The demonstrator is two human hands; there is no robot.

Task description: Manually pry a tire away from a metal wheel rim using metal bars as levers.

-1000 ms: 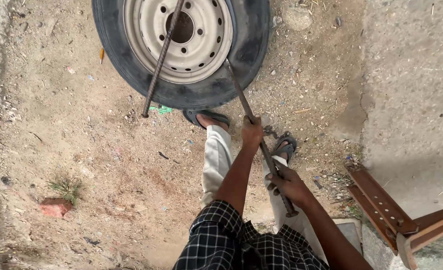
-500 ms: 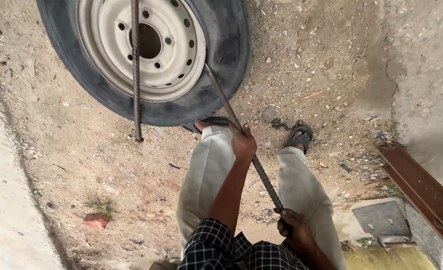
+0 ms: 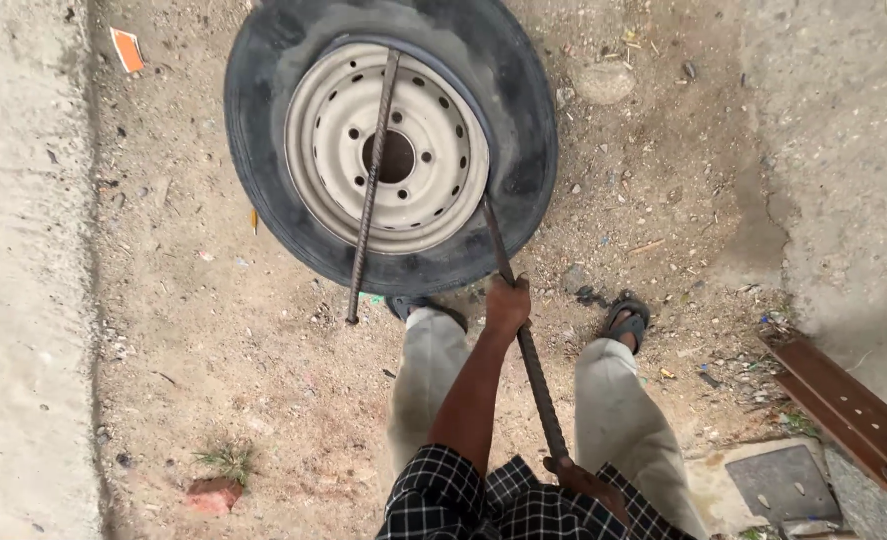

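Two bars: one long ribbed steel rod [image 3: 523, 330] is in both hands; a second ribbed steel rod [image 3: 371, 190] lies loose across the wheel.
Landmark: the worn black tyre on its cream steel rim [image 3: 388, 150] lies flat on the sandy ground [image 3: 213, 330].
Held rod, place: its tip is wedged at the tyre's near-right edge, between rubber and rim; the shaft slants back toward the person.
Left hand [image 3: 508, 303]: fingers wrapped tight round the rod, just below the tyre.
Right hand [image 3: 588, 480]: closed on the rod's near end, farthest from the tyre; its fingers are partly hidden.
Sandalled foot [image 3: 425, 310]: touching the tyre's near edge.
Handling, rod: likely heavy, stiff; ribs give grip; hold it far from the tyre for leverage.
Handling, tyre: probably heavy, with a stiff, stubborn bead.
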